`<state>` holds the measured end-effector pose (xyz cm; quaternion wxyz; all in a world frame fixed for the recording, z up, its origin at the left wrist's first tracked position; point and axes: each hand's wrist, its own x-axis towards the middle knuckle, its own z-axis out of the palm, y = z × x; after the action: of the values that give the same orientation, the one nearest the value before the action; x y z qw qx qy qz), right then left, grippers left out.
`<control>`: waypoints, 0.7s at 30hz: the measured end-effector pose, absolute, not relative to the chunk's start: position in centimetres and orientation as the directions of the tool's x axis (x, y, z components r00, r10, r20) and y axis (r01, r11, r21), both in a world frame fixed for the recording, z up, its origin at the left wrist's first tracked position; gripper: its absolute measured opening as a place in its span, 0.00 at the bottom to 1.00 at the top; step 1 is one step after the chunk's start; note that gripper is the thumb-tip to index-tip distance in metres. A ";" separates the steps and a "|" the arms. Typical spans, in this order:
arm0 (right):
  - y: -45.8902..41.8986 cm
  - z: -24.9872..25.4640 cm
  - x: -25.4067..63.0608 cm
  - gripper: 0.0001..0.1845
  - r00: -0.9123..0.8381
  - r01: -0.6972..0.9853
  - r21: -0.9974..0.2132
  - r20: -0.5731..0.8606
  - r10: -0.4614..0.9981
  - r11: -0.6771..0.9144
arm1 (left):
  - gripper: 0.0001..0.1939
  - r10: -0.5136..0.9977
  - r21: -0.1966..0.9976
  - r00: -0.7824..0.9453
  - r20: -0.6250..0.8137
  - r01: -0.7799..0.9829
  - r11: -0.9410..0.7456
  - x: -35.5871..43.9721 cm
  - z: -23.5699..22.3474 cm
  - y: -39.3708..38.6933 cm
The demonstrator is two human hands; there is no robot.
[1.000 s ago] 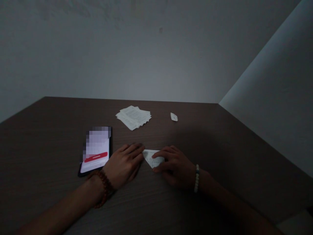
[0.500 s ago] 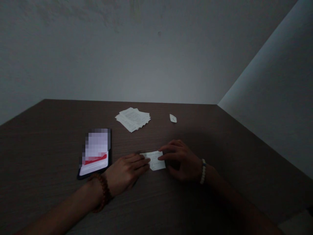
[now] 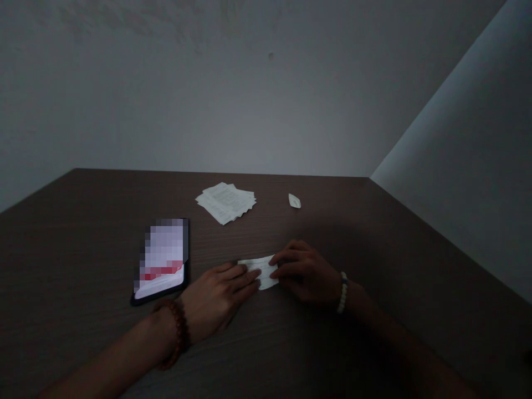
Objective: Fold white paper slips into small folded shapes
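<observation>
A small slip of white paper with faint print lies on the table between my hands. My left hand rests flat across the slip's left part, its fingers stretched out and covering that end. At the right edge of the slip is my right hand, fingers bent and a little apart, with the fingertips touching the paper. The right thumb is mostly hidden below the fingers. A bead bracelet circles each wrist.
A phone with a lit, blurred screen lies left of my left hand. Farther back is a loose stack of printed papers, and right of it a small folded paper piece. Walls border the dark wooden table.
My left fingers have slid slightly right over the slip. My right hand has moved slightly left and its thumb has drawn in under the fingers. Less of the slip shows.
</observation>
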<state>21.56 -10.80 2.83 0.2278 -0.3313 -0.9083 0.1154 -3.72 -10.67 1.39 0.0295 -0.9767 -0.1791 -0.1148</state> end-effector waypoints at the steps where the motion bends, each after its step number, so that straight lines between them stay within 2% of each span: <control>1: -10.8 2.8 21.5 0.08 -0.674 0.543 -0.371 0.342 0.655 0.753 | 0.20 0.343 -0.010 0.910 0.234 0.355 -0.935 -3.7 1.4 -10.7; 7: -10.5 2.2 21.3 0.06 -0.667 0.500 -0.405 0.384 0.638 0.766 | 0.19 0.345 0.013 0.910 0.228 0.352 -0.936 -3.4 1.9 -11.2; 12: -10.4 1.9 21.1 0.06 -0.659 0.462 -0.412 0.433 0.615 0.785 | 0.23 0.323 0.080 0.928 0.188 0.313 -0.946 -3.2 2.2 -10.9; 16: -10.4 1.9 20.8 0.07 -0.644 0.454 -0.442 0.437 0.628 0.774 | 0.23 0.322 0.101 0.918 0.230 0.307 -0.946 -3.4 2.0 -11.0; 21: -10.5 1.6 20.2 0.09 -0.557 0.530 -0.478 0.425 0.713 0.700 | 0.19 0.349 0.141 0.875 0.336 0.320 -0.937 -3.6 1.7 -11.2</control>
<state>20.25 -10.46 1.63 0.3059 -0.3574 -0.8697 0.1493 -3.56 -11.15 1.73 -0.0404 -0.9673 -0.1730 -0.1809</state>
